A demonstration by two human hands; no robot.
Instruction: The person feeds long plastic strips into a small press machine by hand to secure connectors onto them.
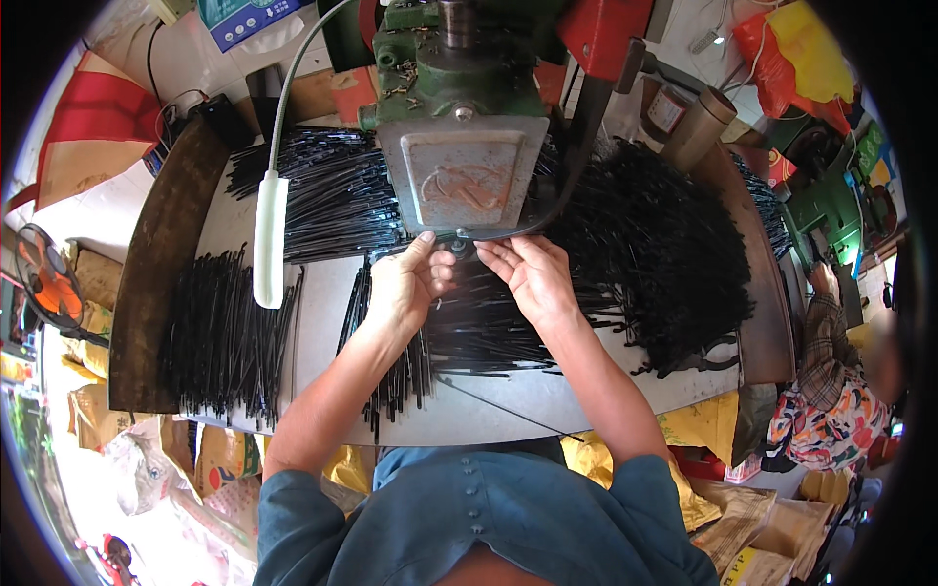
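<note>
Both hands are up at the underside of a green machine head with a grey metal cover plate (pixel 464 181). My left hand (pixel 415 278) has its fingers curled and its thumb raised against the plate's lower edge. On the other side of a small metal tool tip (pixel 459 246), my right hand (pixel 535 278) pinches thumb to fingers. Whatever either hand holds is too small or hidden to make out. Thin black rods (pixel 489 337) lie in a bundle under my right wrist, and more (pixel 396 376) lie below my left forearm.
Black rods are stacked at the left (pixel 230 337) and back left (pixel 327 195); a large heap (pixel 664 254) fills the right. A white lamp (pixel 271 239) hangs left of the machine. Curved side walls (pixel 156 283) bound the metal table (pixel 318 322). Another person's sleeve (pixel 824 352) shows far right.
</note>
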